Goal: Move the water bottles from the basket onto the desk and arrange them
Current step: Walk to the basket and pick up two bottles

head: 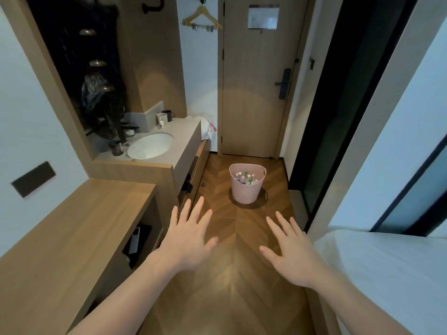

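A: What are the two hands doing?

B: Both are stretched forward, palms down, above the wooden floor. The left hand has its fingers spread and straight, holding nothing. The right hand is the same, its fingers fanned out and released, touching nothing.

A: And the basket?

B: The pink basket stands on the floor well beyond the fingertips, roughly between the two hands and a little nearer the line of the right fingers. It is upright, just in front of the closed door.

A: Can you see the bottles?

B: Yes, the water bottles are inside the basket, standing close together. Their caps show, mostly white with a couple of green ones. How many there are I cannot tell.

A: Where is the counter?

B: The wooden counter lies left of the left fingers, running along the wall. Farther off past those fingers there is a washbasin set in a pale top, with cups behind it.

A: Anything on the other side?

B: A bed with white sheets sits right of the right fingers, and a wooden hanger hangs high up, far beyond the left fingertips.
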`<move>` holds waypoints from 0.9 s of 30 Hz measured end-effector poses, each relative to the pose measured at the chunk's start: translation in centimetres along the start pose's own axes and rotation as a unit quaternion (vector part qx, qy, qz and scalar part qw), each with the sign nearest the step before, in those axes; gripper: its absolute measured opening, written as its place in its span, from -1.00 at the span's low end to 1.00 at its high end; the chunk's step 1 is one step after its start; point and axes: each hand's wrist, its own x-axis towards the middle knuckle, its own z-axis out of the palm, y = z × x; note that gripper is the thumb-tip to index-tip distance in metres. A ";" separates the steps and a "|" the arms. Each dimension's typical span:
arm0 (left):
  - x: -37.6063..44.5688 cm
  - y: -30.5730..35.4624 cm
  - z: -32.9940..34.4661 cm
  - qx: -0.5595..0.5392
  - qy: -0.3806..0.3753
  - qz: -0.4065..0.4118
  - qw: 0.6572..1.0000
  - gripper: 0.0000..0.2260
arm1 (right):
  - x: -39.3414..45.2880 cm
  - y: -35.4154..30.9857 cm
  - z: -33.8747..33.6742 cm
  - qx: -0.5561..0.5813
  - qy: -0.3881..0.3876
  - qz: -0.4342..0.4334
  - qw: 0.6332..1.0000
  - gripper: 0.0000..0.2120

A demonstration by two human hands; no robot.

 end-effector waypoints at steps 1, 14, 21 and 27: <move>2.3 0.0 0.0 -0.001 -0.002 -0.002 1.000 -0.30 | 2.2 0.8 -0.4 0.004 -0.003 -0.001 1.000 -0.24; 26.4 -3.6 -0.1 -0.036 -0.013 -0.047 0.998 -0.33 | 29.2 6.4 -4.7 0.026 -0.068 -0.020 0.997 -0.24; 41.9 -6.6 1.5 -0.058 -0.031 -0.019 0.998 -0.33 | 43.3 8.6 -4.8 0.014 -0.076 0.012 0.997 -0.24; 55.4 -8.3 2.9 -0.052 -0.072 0.028 0.996 -0.32 | 52.8 11.1 -5.0 0.006 -0.078 0.079 0.994 -0.24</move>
